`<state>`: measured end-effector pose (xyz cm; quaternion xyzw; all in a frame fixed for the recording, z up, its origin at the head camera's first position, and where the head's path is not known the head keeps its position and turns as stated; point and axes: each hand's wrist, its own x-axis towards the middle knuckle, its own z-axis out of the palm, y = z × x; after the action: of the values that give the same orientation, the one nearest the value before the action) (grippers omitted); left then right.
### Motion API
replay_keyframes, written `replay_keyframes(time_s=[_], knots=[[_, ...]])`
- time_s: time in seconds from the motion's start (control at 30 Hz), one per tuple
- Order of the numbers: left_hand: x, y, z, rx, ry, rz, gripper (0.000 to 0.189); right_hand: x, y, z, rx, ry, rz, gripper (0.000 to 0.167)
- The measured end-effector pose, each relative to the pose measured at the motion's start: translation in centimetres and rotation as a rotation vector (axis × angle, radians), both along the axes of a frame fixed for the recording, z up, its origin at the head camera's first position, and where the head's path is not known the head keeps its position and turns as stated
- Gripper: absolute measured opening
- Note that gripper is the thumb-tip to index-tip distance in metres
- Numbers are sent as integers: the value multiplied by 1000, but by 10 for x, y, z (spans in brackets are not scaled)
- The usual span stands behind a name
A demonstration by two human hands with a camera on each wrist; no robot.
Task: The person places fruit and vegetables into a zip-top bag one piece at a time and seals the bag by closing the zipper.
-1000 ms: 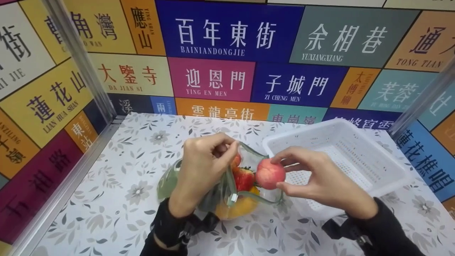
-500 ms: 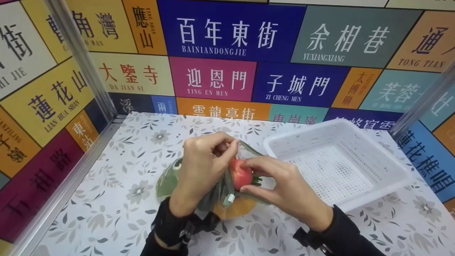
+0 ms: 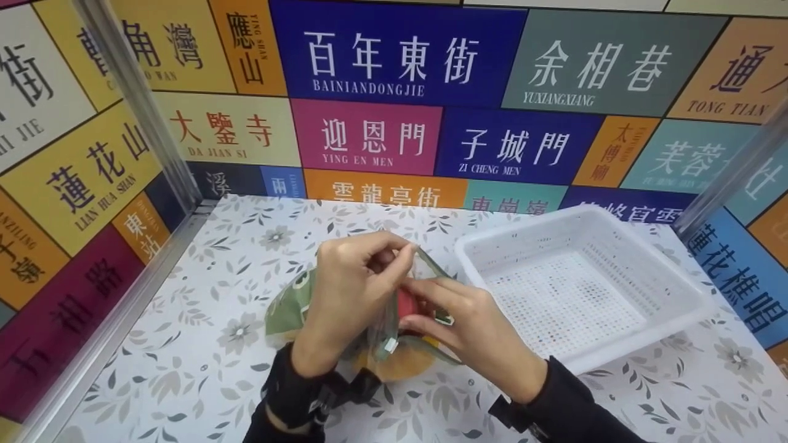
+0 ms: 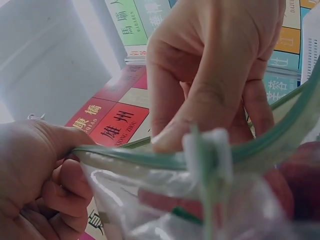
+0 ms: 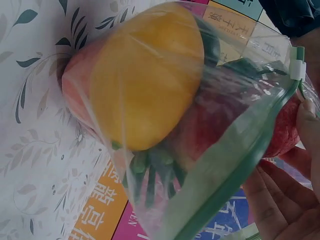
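Observation:
My left hand point(image 3: 354, 289) pinches the rim of a clear zip bag point(image 3: 289, 311) with a green printed side and a green zip strip. My right hand point(image 3: 477, 326) reaches into the bag's mouth, thumb and fingers around a red-pink peach point(image 3: 406, 304), mostly hidden by both hands. In the right wrist view, the peach point(image 5: 285, 131) sits at the bag's opening beside the thumb. Through the plastic show a large yellow oval fruit point(image 5: 150, 75), red fruit point(image 5: 210, 120) and green stems point(image 5: 155, 167). A white zip slider point(image 4: 207, 152) sits on the strip.
A white perforated plastic basket point(image 3: 665, 326) stands right of the bag on the leaf-patterned tabletop point(image 3: 184, 369). Panels of coloured street signs point(image 3: 400, 55) wall the back and sides, with metal posts point(image 3: 141, 104) at the corners.
My right hand has carried the peach leftward from beside the basket's edge into the bag's mouth. My left hand has stayed at the rim.

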<state>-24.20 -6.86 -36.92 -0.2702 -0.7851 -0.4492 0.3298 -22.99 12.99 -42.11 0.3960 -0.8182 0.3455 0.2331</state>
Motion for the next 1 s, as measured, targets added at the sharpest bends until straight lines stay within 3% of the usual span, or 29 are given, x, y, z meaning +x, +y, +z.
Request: replay_keyframes(time_s=[0.1, 0.2, 0.33, 0.5, 0.6, 0.67, 0.8, 1.0], knots=[[-1, -1, 0, 7, -9, -1, 14, 2, 9, 4, -21, -45, -3, 41], [-1, -2, 0, 12, -23, 7, 13, 2, 24, 11, -50, -30, -26, 27], [-1, -2, 1, 12, -48, 27, 11, -5, 52, 18, -12, -24, -131, 23], [-1, -4, 1, 19, -55, 38, 11, -16, 69, 19, 158, -244, -203, 34], [-1, -5, 1, 24, -56, 32, 11, -25, 64, 17, 213, -341, -157, 38], [-1, -6, 1, 22, -58, 24, 11, -30, 57, 15, 216, -367, -111, 32], [-4, -10, 2, 22, -56, 15, 10, -39, 43, 13, 134, -360, -56, 16], [-9, -21, 5, 57, -67, 24, 8, -49, 35, 23, -134, -442, -79, 13]])
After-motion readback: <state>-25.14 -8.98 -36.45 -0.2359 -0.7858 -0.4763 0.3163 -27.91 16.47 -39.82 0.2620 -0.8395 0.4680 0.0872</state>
